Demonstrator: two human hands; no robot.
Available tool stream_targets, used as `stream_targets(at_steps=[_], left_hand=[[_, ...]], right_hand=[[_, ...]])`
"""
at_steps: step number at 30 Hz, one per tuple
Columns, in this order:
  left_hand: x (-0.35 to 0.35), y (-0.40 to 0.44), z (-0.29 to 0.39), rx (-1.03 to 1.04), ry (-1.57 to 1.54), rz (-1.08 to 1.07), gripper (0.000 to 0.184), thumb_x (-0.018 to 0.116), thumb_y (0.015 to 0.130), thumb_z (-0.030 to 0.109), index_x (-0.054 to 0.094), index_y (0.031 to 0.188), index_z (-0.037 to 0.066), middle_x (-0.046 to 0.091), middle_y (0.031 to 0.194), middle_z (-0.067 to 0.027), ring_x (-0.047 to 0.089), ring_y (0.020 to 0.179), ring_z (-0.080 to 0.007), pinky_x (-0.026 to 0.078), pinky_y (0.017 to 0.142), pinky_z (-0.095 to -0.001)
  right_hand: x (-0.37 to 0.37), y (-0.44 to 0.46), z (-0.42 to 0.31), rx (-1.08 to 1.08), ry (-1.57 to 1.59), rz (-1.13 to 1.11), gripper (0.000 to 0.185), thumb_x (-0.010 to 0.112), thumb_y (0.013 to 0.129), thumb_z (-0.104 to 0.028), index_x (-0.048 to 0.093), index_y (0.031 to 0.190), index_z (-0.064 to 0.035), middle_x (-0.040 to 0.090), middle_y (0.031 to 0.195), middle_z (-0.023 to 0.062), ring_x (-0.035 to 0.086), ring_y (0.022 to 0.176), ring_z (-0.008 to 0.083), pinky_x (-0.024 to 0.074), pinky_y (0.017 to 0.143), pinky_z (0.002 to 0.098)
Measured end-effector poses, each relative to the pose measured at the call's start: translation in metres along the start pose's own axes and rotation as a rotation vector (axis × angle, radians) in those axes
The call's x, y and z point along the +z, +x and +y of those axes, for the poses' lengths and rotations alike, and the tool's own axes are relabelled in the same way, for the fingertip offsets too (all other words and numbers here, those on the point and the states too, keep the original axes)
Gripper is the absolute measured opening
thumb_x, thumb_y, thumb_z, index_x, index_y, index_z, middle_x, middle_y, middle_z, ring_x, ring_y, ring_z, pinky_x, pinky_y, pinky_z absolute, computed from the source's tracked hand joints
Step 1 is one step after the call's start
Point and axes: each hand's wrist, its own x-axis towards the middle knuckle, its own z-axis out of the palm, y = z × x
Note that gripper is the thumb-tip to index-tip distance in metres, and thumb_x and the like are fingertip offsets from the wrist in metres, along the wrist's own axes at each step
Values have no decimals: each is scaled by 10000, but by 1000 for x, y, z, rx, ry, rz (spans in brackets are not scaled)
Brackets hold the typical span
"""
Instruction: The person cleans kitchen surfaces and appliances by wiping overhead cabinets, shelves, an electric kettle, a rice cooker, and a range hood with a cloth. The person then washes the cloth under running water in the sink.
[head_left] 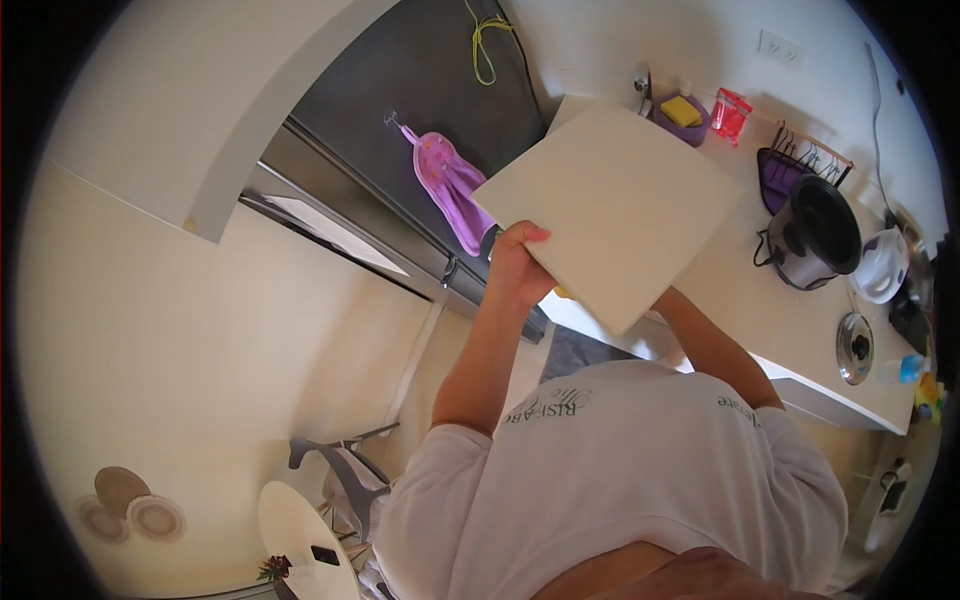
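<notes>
My left hand (518, 265) grips the near left edge of a flat, square, cream-coloured panel (610, 200), its thumb lying on the upper face. The panel is tilted and covers part of the counter behind it. My right forearm (715, 335) reaches up to the panel's near right edge, where my right hand is hidden behind it. A bit of something yellow shows under the panel beside my left hand. Close to the panel's left corner hangs a pink-purple towel (450, 185) on the dark fridge side.
Along the white counter (720, 290) stand a purple holder with a yellow sponge (681, 111), a red packet (731, 115), a black slow cooker (815, 235) and a glass lid (855, 348). A grey chair (345, 465) and round table (290, 510) stand lower left.
</notes>
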Motion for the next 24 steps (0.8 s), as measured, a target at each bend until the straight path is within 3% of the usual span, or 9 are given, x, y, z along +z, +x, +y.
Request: stream_targets(at_steps=[4,6,9,12,15,17,18,22,24], left_hand=[[4,-5,9,40,30,8,528,528,680,47,456,1195,-46,566,1122,-156,556,1052,-310,443,933,-430],[2,-9,18,56,55,23,528,521,681,46,454,1196,-49,564,1131,-161,554,1058,-314,443,934,-435],[-9,-11,25,16,47,61,527,511,681,45,452,1197,-50,557,1148,-170,550,1069,-320,441,939,-443],[-11,2,24,25,70,128,521,504,680,41,453,1190,-53,554,1147,-182,549,1068,-325,439,943,-451],[-24,26,-1,14,92,195,501,502,683,39,457,1172,-62,556,1123,-187,555,1046,-321,442,937,-455],[-30,39,-18,-17,143,248,489,504,689,42,458,1164,-65,556,1110,-184,558,1034,-308,446,931,-447],[-33,43,-23,-106,140,333,486,505,694,43,457,1165,-64,554,1107,-181,558,1031,-300,448,927,-438],[-55,57,-39,-206,165,400,419,498,725,11,449,1132,-76,538,1073,-173,569,981,-268,491,848,-412],[-26,49,-48,-100,166,318,409,497,725,6,453,1123,-79,539,1067,-167,575,966,-260,492,835,-409]], right_hand=[[-11,26,-13,-5,138,-186,552,608,879,-252,382,1342,-52,491,1266,92,443,1200,233,385,986,381],[-26,-4,-71,-14,307,255,430,496,906,-362,521,1207,-56,555,1191,76,516,1111,206,393,966,380],[-92,-30,-120,-70,796,22,487,481,840,-258,457,1260,-13,481,1306,165,441,1219,330,311,1059,475],[-63,-56,-168,-163,693,-94,377,475,841,-241,559,1105,14,469,1304,192,425,1229,361,297,1066,501],[-77,-52,-141,-100,690,-335,443,431,896,-241,488,1237,35,401,1366,214,339,1318,291,271,1091,414],[-43,-46,-133,1,-580,-480,442,426,938,-283,478,1264,12,404,1371,206,284,1354,255,263,1086,379],[14,-52,-141,-265,-858,-469,413,444,948,-328,526,1205,-15,422,1356,198,281,1354,286,275,1062,399],[20,-6,-88,-659,-1142,-524,402,457,935,-273,500,1227,-2,382,1370,234,275,1338,358,276,1048,434],[-13,29,-57,-593,-1097,-202,358,458,923,-235,519,1200,-16,395,1366,223,335,1291,385,302,1028,449]])
